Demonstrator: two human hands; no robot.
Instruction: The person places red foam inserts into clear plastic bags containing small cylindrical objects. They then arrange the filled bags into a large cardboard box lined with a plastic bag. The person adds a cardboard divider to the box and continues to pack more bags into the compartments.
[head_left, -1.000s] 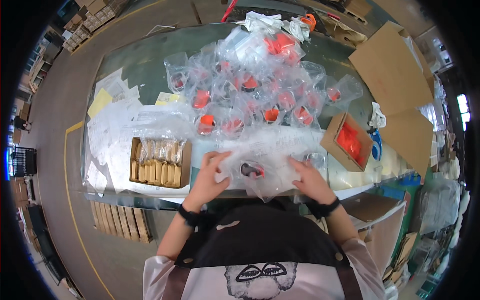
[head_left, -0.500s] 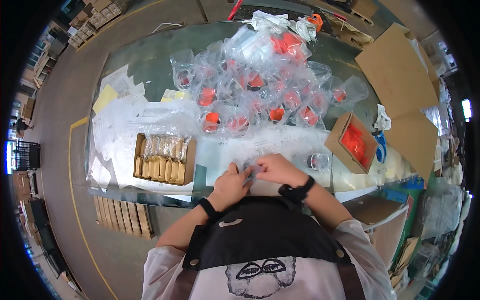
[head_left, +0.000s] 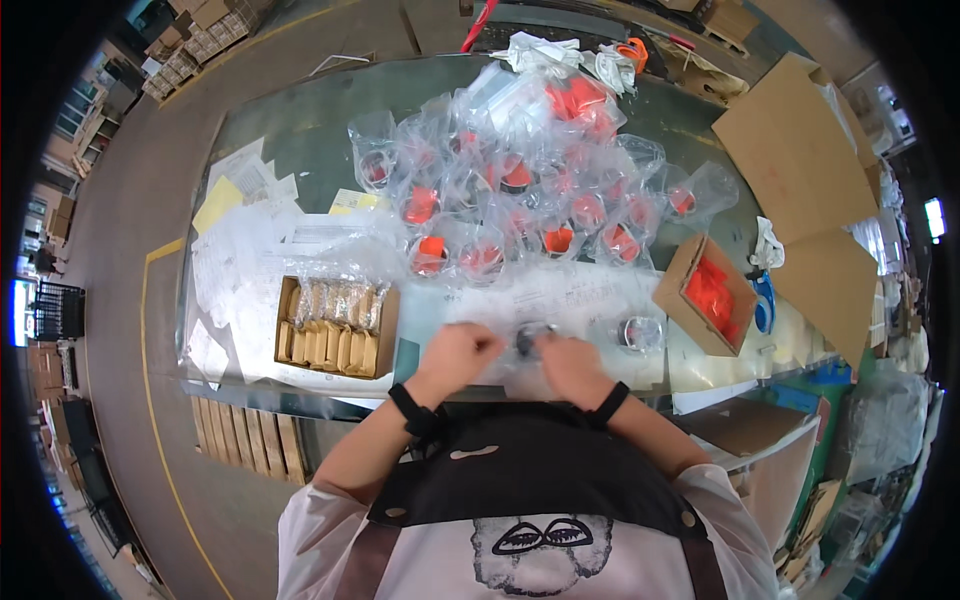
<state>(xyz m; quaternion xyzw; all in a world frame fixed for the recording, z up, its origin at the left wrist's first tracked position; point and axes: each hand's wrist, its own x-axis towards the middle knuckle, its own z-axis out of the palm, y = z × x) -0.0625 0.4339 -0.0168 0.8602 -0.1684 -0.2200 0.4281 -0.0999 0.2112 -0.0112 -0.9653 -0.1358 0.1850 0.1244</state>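
Observation:
My left hand (head_left: 459, 352) and my right hand (head_left: 566, 358) are close together at the near edge of the table (head_left: 300, 140). Between them they pinch a clear plastic bag (head_left: 527, 341) holding a small dark round part. The fingers of both hands are curled on the bag. A second bagged round part (head_left: 638, 332) lies just right of my right hand.
A heap of clear bags with orange and black parts (head_left: 520, 195) fills the table's far middle. An open carton of small brown packets (head_left: 333, 326) sits left of my hands. A small box of orange pieces (head_left: 706, 294) stands at the right, flat cardboard sheets (head_left: 800, 170) beyond it. Papers (head_left: 240, 260) cover the left.
My hands, spread on a wide bag a second ago, drew together toward my body and now both grip the small bag between them.

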